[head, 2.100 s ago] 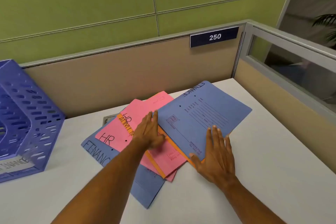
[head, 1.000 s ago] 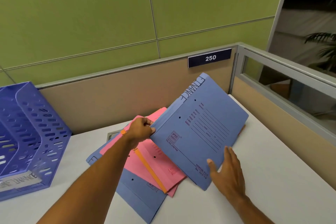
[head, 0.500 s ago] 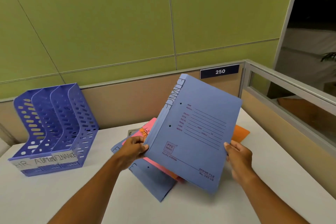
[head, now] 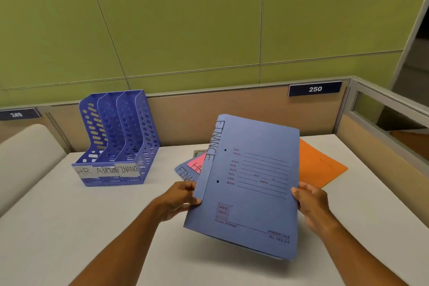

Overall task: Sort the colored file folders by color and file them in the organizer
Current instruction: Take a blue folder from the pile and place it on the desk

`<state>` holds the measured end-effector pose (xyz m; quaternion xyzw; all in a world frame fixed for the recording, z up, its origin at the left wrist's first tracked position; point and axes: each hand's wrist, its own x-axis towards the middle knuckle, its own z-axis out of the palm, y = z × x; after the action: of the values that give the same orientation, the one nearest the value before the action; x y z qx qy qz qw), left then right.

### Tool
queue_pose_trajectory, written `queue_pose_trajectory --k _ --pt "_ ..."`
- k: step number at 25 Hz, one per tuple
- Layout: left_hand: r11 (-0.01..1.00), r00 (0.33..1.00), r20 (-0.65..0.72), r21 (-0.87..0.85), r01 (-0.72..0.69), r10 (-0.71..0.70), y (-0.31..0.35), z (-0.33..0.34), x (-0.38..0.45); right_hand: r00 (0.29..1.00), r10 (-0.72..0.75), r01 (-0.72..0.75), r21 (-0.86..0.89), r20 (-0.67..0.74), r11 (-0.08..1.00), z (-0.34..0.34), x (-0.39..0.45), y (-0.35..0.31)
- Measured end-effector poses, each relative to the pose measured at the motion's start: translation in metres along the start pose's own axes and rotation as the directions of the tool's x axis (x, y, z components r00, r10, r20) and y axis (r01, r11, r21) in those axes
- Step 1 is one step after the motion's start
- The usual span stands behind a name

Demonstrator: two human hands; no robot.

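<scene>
My left hand [head: 180, 200] grips the spine edge of the blue folder [head: 248, 183], thumb on the front and the fingers hidden behind the card. My right hand [head: 310, 202] clamps the opposite edge the same way; only the thumb and the knuckles show there. Between them the folder is held up off the desk [head: 69, 227], tilted, its cover facing me with FINANCE written down the spine strip. The small print on the cover is too blurred to read fully.

The folder hides most of the pile behind it. At 10 o'clock from it a pink folder [head: 197, 162] marked HR peeks out, lying on another blue one [head: 183, 173] whose lettering is cut off after FINA. At 2 o'clock an orange folder [head: 320, 167] lies flat on the desk, its near part covered, so I cannot tell whether it touches the others.

Further out at 10 o'clock, well apart from my left hand, the blue organizer [head: 118, 137] stands against the partition [head: 232, 109], with three slots labelled HR, ADMIN and FINANCE; no folder shows in them. Number plates read 250 [head: 315, 88] at 1 o'clock and a blurred 249 [head: 16, 114] at the far left
</scene>
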<state>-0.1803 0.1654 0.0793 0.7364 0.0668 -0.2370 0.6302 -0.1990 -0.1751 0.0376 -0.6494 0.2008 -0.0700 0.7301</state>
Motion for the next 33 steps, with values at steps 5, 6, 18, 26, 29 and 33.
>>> queue_pose_trajectory --k 5,6,18,26,29,33 --pt "0.995 0.971 -0.224 -0.049 -0.092 0.079 -0.026 -0.036 -0.024 0.987 0.045 -0.029 -0.109 0.153 0.994 0.032 -0.045 0.019" --pt "0.993 0.961 -0.265 -0.065 -0.098 0.078 -0.035 -0.044 -0.030 0.983 0.059 -0.037 -0.128 0.175 0.991 0.039 -0.056 0.024" --pt "0.994 0.919 -0.380 -0.010 0.107 -0.102 -0.176 -0.123 -0.120 0.985 0.171 -0.141 -0.454 0.026 0.880 0.096 -0.186 0.124" --pt "0.969 0.886 -0.461 0.193 0.156 -0.051 -0.197 -0.125 -0.132 0.992 0.097 -0.128 -0.711 -0.085 0.691 0.115 -0.214 0.128" --pt "0.955 0.905 -0.417 0.226 0.190 -0.081 -0.193 -0.128 -0.134 0.989 0.116 -0.148 -0.762 -0.095 0.630 0.117 -0.213 0.123" --pt "0.978 0.921 -0.369 0.113 0.175 -0.122 -0.185 -0.129 -0.141 0.975 0.151 -0.223 -0.689 -0.165 0.689 0.119 -0.214 0.119"
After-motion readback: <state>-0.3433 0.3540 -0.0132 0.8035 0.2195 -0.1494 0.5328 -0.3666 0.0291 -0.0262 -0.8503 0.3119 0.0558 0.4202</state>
